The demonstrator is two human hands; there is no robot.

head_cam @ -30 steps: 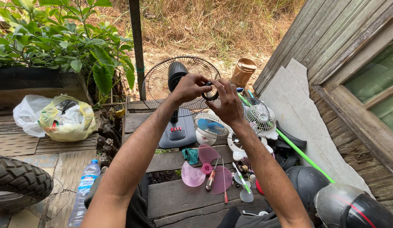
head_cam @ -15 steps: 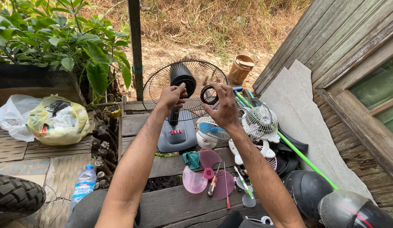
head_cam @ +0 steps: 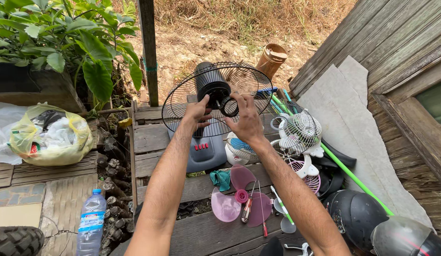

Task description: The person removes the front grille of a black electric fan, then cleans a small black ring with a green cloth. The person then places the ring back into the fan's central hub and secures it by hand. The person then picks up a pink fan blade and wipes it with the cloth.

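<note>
A fan with a black wire rear guard (head_cam: 182, 102) and grey base (head_cam: 204, 151) stands on a wooden bench. My right hand (head_cam: 245, 118) holds a black ring nut (head_cam: 229, 106) against the hub at the guard's centre. My left hand (head_cam: 197, 111) rests on the guard beside the black motor housing (head_cam: 212, 87), fingers on the wire. Below my arms lies the pink translucent fan blade (head_cam: 234, 199) with screwdrivers (head_cam: 249, 208) across it.
A small white fan (head_cam: 301, 130) and other fan parts sit at the right, with a green pole (head_cam: 353, 178) and dark helmets (head_cam: 358, 213). A teal cloth (head_cam: 221, 179), a water bottle (head_cam: 91, 223), a yellow bag (head_cam: 52, 135), plants and a wooden wall (head_cam: 395, 52) surround the bench.
My hands dropped from above the guard down to its centre. The ring nut in my right hand went from held in the air to resting against the hub.
</note>
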